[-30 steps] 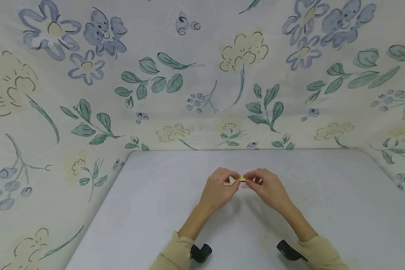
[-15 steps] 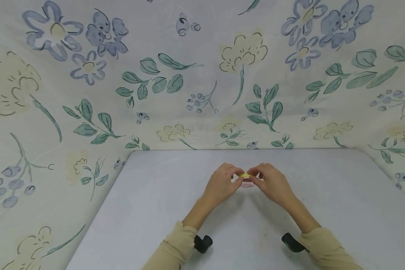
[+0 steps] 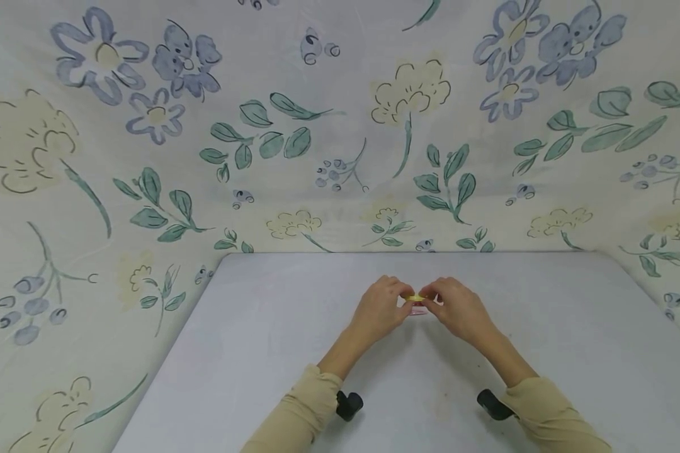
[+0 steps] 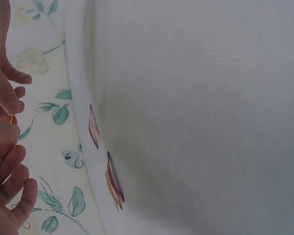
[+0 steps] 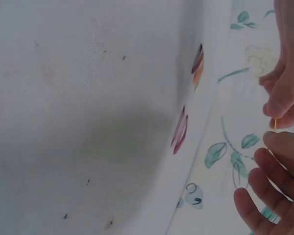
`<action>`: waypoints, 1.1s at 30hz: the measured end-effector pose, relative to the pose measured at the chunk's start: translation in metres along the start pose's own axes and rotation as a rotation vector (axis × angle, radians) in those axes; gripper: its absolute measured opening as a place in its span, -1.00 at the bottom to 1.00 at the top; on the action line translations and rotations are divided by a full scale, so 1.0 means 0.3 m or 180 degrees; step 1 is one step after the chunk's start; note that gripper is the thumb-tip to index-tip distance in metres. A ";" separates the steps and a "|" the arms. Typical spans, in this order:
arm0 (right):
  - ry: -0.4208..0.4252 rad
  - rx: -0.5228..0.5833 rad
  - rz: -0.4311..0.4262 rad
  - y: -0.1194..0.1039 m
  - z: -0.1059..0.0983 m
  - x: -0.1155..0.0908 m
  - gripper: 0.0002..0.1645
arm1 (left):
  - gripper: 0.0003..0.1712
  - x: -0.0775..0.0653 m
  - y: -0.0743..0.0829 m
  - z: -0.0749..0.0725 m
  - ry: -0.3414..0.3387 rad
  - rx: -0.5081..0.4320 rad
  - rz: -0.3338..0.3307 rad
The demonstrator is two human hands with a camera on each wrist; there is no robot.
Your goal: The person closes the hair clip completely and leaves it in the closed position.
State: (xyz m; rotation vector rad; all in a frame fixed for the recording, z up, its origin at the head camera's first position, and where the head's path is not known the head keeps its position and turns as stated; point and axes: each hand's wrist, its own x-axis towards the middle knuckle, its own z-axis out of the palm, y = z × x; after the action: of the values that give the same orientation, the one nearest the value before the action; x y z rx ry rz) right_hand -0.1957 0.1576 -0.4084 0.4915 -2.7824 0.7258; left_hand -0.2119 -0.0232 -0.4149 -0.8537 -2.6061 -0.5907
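Between my two hands, above the far part of the table, is a small thin yellow strip (image 3: 415,298); its exact kind cannot be told. My left hand (image 3: 376,309) pinches its left end with thumb and fingertips. The right hand (image 3: 460,313) pinches the other end likewise. Both wrist views show the strip edge-on as a thin line, mostly covered by fingers. On the table just below lies a flat pink piece (image 4: 94,127), pointed at its ends. A brownish-red piece with some orange (image 5: 198,69) lies to its left; the left hand hides it in the head view.
The white table (image 3: 249,327) ends at a far edge close beyond the hands. Floral cloth (image 3: 340,126) rises behind it and along the sides. Black devices (image 3: 349,406) are attached near both sleeve cuffs. A few small dark specks mark the tabletop.
Both hands have shifted slightly right with the yellow strip. Its yellow face showed more broadly half a second ago than now. The pink piece stays on the table.
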 end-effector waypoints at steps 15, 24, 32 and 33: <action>-0.0121 -0.0402 -0.0168 0.035 0.041 -0.004 -0.84 | -0.86 0.013 0.001 0.043 -0.0275 0.0278 -0.0082; -0.0389 -0.0525 -0.0154 0.055 0.072 -0.003 -0.87 | -0.87 0.008 0.002 0.070 -0.0509 0.0428 -0.0105; -0.0550 -0.0551 -0.0061 0.063 0.088 0.005 -0.89 | -0.88 0.002 -0.002 0.089 -0.0637 0.0449 -0.0193; -0.0568 -0.0564 -0.0056 0.065 0.091 0.005 -0.89 | -0.88 0.001 -0.001 0.091 -0.0653 0.0473 -0.0193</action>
State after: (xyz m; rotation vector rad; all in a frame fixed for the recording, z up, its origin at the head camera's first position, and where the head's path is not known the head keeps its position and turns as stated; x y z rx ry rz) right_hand -0.2079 0.1594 -0.4397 0.5702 -2.9673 0.4452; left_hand -0.2173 -0.0101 -0.4383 -0.8294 -2.8270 -0.3344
